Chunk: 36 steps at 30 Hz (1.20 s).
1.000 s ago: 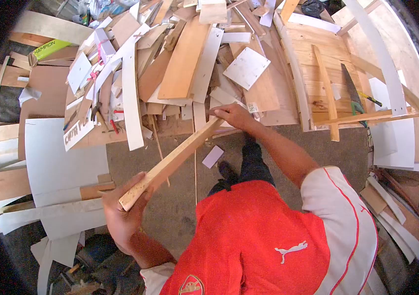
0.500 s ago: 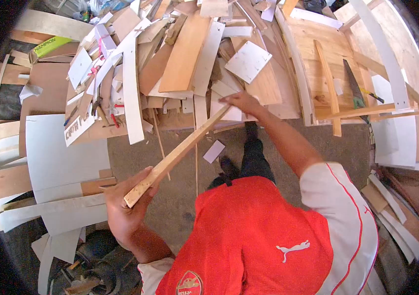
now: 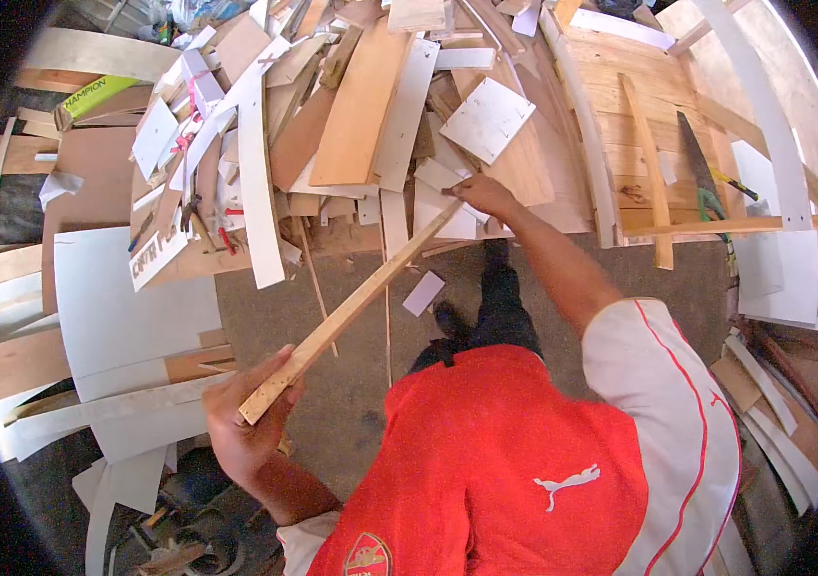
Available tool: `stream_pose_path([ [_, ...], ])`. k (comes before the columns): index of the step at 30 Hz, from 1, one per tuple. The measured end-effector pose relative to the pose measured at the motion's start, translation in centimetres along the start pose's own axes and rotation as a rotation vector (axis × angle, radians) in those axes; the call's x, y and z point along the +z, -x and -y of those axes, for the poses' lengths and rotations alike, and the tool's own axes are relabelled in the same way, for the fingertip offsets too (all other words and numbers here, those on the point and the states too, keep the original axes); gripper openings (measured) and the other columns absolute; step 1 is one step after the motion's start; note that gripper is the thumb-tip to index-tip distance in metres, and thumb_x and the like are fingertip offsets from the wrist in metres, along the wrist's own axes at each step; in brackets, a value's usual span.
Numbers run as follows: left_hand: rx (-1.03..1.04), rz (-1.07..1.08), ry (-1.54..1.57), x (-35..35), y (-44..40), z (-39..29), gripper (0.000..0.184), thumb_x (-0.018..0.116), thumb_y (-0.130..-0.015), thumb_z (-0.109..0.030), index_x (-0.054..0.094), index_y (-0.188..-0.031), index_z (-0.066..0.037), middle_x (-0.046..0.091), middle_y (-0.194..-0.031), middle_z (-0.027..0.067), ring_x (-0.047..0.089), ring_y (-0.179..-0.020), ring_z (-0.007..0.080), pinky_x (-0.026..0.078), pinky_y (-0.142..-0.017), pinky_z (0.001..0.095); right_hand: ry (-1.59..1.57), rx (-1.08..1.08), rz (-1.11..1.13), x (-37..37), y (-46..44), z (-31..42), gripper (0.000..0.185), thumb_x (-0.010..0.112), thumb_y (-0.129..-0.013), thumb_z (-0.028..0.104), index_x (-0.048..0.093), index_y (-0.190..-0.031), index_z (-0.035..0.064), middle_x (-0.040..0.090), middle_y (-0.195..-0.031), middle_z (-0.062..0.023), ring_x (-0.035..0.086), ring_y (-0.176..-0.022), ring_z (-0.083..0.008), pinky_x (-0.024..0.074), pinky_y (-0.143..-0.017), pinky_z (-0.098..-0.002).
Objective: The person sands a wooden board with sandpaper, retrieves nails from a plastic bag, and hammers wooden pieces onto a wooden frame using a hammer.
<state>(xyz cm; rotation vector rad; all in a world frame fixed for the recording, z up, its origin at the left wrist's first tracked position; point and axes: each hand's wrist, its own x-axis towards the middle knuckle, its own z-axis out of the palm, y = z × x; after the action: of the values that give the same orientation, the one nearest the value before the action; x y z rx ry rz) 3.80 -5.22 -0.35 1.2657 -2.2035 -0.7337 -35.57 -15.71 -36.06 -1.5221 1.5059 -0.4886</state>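
A long, narrow wooden strip [image 3: 351,307] slants across the front of my body, from low on the left to the workbench edge. Its near end rests in my left hand [image 3: 253,408], whose fingers wrap round it from below. My right hand [image 3: 488,196] grips the far end, thumb and fingers closed on it. Just beyond that hand lie a white square board [image 3: 488,121] and a wide light-brown plank [image 3: 363,106] on the heap of offcuts.
A wooden frame [image 3: 611,144] with a handsaw [image 3: 696,154] in it stands at the right. White sheets [image 3: 135,307] lean at the left. A small pale offcut [image 3: 423,294] lies on the floor, and a green box [image 3: 100,96] sits at upper left.
The strip's near end has dipped slightly towards me, and my left hand has moved down with it. My right hand has shifted a little to the right, still holding the far end.
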Motion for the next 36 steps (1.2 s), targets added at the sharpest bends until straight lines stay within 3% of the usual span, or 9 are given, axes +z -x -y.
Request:
stream_pose_path([
  [4,0.038,0.035,-0.049,-0.3,-0.4,0.3,0.038,0.083,-0.07,-0.001,0.074,-0.107,0.001,0.075,-0.087,0.0154,0.071,-0.071,0.0168,0.053,-0.064,0.0267,-0.233,-0.106,0.062,0.4,0.9,1.0,0.042,0.051,-0.094,0.047,0.07,-0.125,0.025,0.071,-0.111,-0.0138,0.066,-0.108,-0.0305,0.0486,-0.097,-0.0394],
  [8,-0.031,0.056,0.009,-0.2,-0.1,-0.4,0.038,0.083,-0.069,-0.001,0.074,-0.106,0.001,0.075,-0.089,0.0154,0.073,-0.075,0.0172,0.054,-0.067,0.0265,0.212,0.366,-0.025,-0.7,-1.6,-2.0,0.043,0.051,-0.095,0.047,0.07,-0.123,0.0222,0.07,-0.11,-0.017,0.066,-0.104,-0.0313,0.0502,-0.095,-0.0397],
  [11,-0.008,0.062,-0.045,-0.5,-0.2,-0.3,0.039,0.083,-0.067,0.0,0.074,-0.105,0.001,0.075,-0.09,0.0158,0.073,-0.076,0.0182,0.054,-0.068,0.0264,0.207,-0.069,0.032,0.5,-2.9,-3.9,0.046,0.05,-0.095,0.049,0.07,-0.124,0.0195,0.069,-0.111,-0.0203,0.067,-0.101,-0.0322,0.0517,-0.091,-0.0406],
  [14,0.036,0.058,-0.05,-0.4,0.1,0.4,0.039,0.082,-0.067,0.001,0.074,-0.105,0.0,0.075,-0.091,0.0162,0.073,-0.076,0.019,0.054,-0.068,0.0266,-0.02,0.256,0.224,-1.2,-1.2,0.0,0.045,0.054,-0.093,0.049,0.072,-0.121,0.0172,0.069,-0.102,-0.023,0.067,-0.094,-0.0347,0.0532,-0.086,-0.0413],
  [17,0.037,0.063,-0.037,-0.2,0.2,0.3,0.04,0.082,-0.066,0.002,0.074,-0.105,0.0,0.075,-0.091,0.0163,0.073,-0.076,0.0199,0.054,-0.068,0.027,0.296,0.019,-0.044,0.0,-3.1,-5.1,0.047,0.062,-0.09,0.046,0.074,-0.113,0.007,0.065,-0.081,-0.023,0.067,-0.081,-0.0343,0.0533,-0.079,-0.0411],
  [20,-0.025,0.058,-0.009,-0.6,0.4,0.6,0.041,0.082,-0.066,0.002,0.074,-0.106,0.001,0.075,-0.091,0.0162,0.073,-0.075,0.02,0.054,-0.067,0.0275,0.246,0.272,-0.284,2.1,-4.5,-5.8,0.047,0.065,-0.087,0.047,0.076,-0.104,0.0054,0.063,-0.074,-0.0217,0.066,-0.076,-0.034,0.0532,-0.078,-0.0426],
  [29,-0.109,0.041,0.045,-0.8,1.1,2.0,0.038,0.08,-0.071,0.003,0.073,-0.108,0.003,0.075,-0.087,0.013,0.068,-0.071,0.0131,0.053,-0.064,0.0254,0.206,0.407,-0.156,0.8,-3.0,-1.8,0.05,0.063,-0.087,0.048,0.074,-0.108,0.0043,0.072,-0.098,-0.0216,0.069,-0.088,-0.0268,0.0521,-0.087,-0.0385],
  [32,-0.095,0.043,0.028,-1.1,1.1,2.3,0.038,0.08,-0.072,0.003,0.073,-0.109,0.003,0.075,-0.086,0.0127,0.068,-0.07,0.0128,0.053,-0.064,0.0251,-0.034,-0.063,-0.023,1.9,0.0,2.0,0.044,0.059,-0.092,0.04,0.071,-0.119,0.0076,0.073,-0.102,-0.0186,0.068,-0.095,-0.0228,0.0501,-0.092,-0.0349],
  [36,-0.103,0.043,0.059,-0.7,1.1,1.8,0.037,0.08,-0.072,0.002,0.073,-0.108,0.003,0.075,-0.085,0.0127,0.068,-0.071,0.0122,0.053,-0.065,0.0249,-0.321,-0.115,0.013,3.3,2.8,4.2,0.044,0.049,-0.098,0.046,0.069,-0.124,0.0179,0.07,-0.118,-0.0149,0.067,-0.105,-0.0272,0.049,-0.098,-0.0374],
])
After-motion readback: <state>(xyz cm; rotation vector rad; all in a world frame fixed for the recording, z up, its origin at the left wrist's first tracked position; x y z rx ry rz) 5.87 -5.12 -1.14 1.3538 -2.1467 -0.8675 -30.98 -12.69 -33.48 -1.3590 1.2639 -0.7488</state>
